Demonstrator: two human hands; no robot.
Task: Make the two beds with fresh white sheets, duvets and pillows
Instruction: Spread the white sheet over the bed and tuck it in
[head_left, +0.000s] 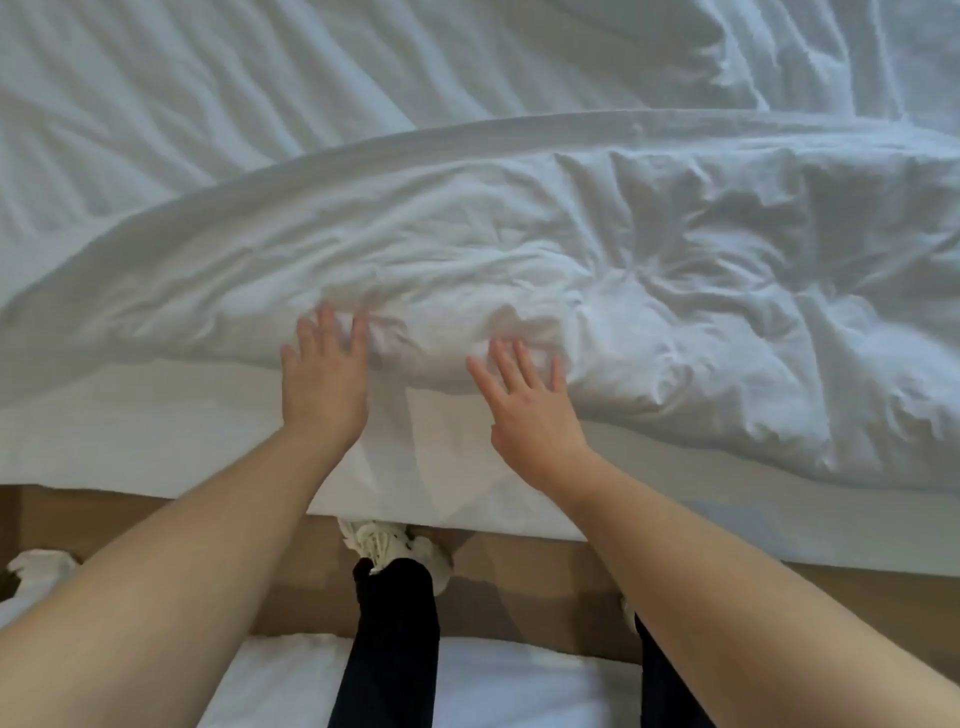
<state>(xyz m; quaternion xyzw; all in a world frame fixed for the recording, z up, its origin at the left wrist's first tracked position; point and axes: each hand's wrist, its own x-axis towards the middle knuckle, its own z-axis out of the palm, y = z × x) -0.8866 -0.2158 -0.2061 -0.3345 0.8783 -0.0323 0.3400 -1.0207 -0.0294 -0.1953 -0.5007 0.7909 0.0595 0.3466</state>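
Crumpled white fabric duvet (675, 260) lies puffy across the bed, over a wrinkled white sheet (208, 78). Left hand (322, 384) & right hand (530, 415), both flat w/ fingers spread, press its soft near edge; neither grips. 2 dark-trousered legs (395, 623) below.

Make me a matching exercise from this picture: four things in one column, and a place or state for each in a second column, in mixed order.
1. left hand
2. duvet
3. sheet
4. floor

a. brown, underfoot
b. wrinkled, bare, at the far side
c. open, fingers straight
d. crumpled, at the near side

Pairs: 1-c, 2-d, 3-b, 4-a
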